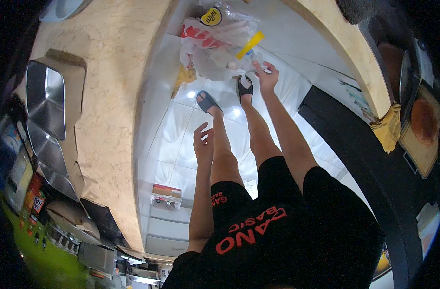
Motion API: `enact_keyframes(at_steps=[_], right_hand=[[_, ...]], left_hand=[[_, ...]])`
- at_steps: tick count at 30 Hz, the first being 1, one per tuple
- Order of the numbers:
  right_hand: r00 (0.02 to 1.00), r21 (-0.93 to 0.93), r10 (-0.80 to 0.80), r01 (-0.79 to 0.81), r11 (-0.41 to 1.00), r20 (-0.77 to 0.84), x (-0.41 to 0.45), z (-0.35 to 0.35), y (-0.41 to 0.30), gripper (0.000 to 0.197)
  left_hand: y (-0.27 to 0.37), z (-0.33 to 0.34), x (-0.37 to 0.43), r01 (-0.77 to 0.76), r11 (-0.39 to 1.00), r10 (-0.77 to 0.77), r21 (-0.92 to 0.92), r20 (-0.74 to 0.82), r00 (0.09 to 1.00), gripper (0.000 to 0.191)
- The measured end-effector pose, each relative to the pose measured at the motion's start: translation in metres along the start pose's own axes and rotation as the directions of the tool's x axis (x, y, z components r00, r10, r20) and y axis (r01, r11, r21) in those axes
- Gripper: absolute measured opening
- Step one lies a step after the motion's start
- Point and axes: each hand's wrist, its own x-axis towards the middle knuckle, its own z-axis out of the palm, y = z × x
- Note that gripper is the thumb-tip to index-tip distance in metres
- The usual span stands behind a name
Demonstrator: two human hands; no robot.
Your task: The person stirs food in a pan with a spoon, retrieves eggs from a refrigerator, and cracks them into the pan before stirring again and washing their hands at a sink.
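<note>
My right hand (267,74) pinches the edge of a translucent white plastic bag (214,59) near the top centre. That bag bulges with mixed contents: red-printed film, a yellow strip (250,45) and a small round pale thing (233,65). A yellow round label with writing (211,16) shows at its top. Lower down, my left hand (203,141) hangs over the tiled floor with its fingers loosely curled, holding nothing. What the bag rests on is hidden.
At left, a beige stone counter (111,72) holds a steel sink (46,97). A black cabinet or appliance side (339,126) runs down the right. Yellow packaging (388,128) hangs by the right counter's end. Yellow material (184,80) lies beside the bag. A small package (166,197) lies lower left.
</note>
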Motion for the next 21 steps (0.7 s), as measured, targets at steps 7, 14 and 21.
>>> enact_keyframes(at_steps=[7, 14, 21], right_hand=[[0.842, -0.077, -0.474, 0.507, 0.858, 0.256, -0.045, 0.038, -0.022, 0.041], [0.467, -0.313, -0.587, 0.883, 0.349, 0.661, -0.022, 0.059, -0.021, 0.037], [0.489, -0.488, -0.483, 0.862, 0.140, 0.726, -0.028, 0.048, -0.011, 0.048]], left_hand=[[-0.015, 0.049, 0.052, -0.124, 0.990, 0.124, 0.062, 0.005, 0.992, 0.029], [0.013, 0.106, 0.187, -0.346, 0.879, 0.391, 0.329, -0.081, 0.917, 0.021], [0.015, 0.120, 0.209, -0.230, 0.854, 0.334, 0.467, -0.154, 0.930, 0.018]])
